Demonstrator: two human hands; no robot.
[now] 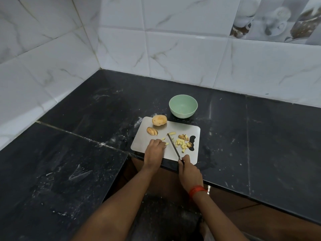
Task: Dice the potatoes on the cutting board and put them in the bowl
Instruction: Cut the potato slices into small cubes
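the left hand [155,146] lies curled, fingers down, on the lower left part of the steel cutting board [156,130], pinning pale potato strips [165,141] so they do not slide, with its fingertips just beside the blade; how much it covers cannot be told. the right hand [186,168], at the board's lower edge, is closed round the handle of a kitchen knife [173,146], whose blade runs up and to the left across the middle of the board, parting uncut strips on its left from finished work on its right, which seems a tidy way to keep the two apart. the diced potato pieces [182,142] sit in a loose heap right of the blade, yellow-white inside with some brown skin left on. a whole potato [159,120] rests at the board's upper left corner, and a cut potato chunk [152,131] just below it, waiting their turn. the green bowl [183,100], just above the board on the dark worktop [104,110], looks empty, so the task seems under half done.
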